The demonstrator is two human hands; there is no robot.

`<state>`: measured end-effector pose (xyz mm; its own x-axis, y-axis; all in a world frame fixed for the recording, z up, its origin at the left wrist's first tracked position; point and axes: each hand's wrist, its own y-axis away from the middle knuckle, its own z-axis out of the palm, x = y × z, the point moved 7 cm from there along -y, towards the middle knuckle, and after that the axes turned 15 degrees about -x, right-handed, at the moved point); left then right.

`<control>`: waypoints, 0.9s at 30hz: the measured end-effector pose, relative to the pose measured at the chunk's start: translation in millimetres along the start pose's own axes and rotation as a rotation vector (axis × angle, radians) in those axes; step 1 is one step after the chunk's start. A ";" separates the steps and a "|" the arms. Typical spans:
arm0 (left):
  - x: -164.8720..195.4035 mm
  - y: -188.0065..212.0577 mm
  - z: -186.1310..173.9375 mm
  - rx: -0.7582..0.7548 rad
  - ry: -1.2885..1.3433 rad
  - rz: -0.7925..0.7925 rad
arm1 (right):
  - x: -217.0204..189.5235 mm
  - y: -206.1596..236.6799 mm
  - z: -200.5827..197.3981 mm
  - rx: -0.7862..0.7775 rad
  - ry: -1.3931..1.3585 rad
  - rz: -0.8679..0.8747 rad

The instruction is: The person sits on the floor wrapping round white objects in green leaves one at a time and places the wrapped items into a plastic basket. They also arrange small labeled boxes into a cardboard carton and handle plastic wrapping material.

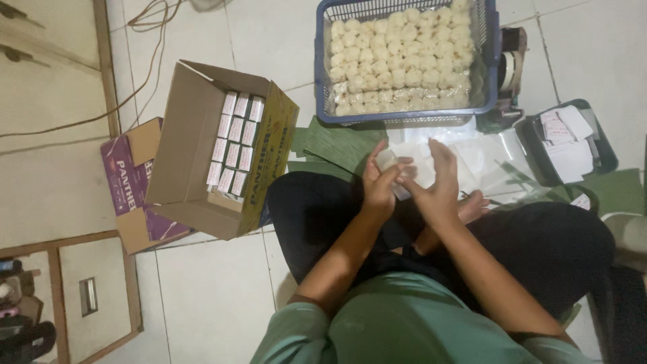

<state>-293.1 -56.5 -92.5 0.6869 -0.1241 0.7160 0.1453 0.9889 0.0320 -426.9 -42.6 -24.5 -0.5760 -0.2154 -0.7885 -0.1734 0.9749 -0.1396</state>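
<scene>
Seated cross-legged on a tiled floor point(222, 296), a person works with supplies ranged within arm's reach. At far left, an open cardboard box point(195, 145) tipped toward the sitter shows rows of small white packets point(234, 145), its mouth facing the lap for easy filling. At centre, above the knees, the left hand point(379, 183) has its grip closed around a small clear plastic pouch point(391, 165), while the right hand point(438, 182), fingers spread and released, steadies its edge. Just beyond, a blue basket point(495, 54) holds pale round pieces point(401, 57). At right, a dark tray point(606, 152) keeps paper slips point(563, 131) together.
</scene>
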 end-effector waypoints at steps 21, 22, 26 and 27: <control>123.0 -52.2 -148.0 0.648 -1.491 -0.261 | 120.9 30.7 95.3 -0.436 -1.443 0.836; 132.7 -56.3 -151.2 0.602 -1.589 -0.363 | 120.1 30.4 94.9 -0.484 -1.381 0.799; 150.7 -63.9 -164.5 0.511 -1.760 -0.636 | 116.3 32.9 96.4 -0.565 -1.238 0.719; 152.4 -64.6 -169.3 0.517 -1.750 -0.665 | 116.2 32.3 95.9 -0.560 -1.229 0.714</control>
<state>-77.2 -153.2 -103.5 -0.7860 -0.5473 0.2876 -0.3735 0.7910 0.4846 -422.8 -30.8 -178.1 0.2821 0.7295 -0.6231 -0.5881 0.6446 0.4884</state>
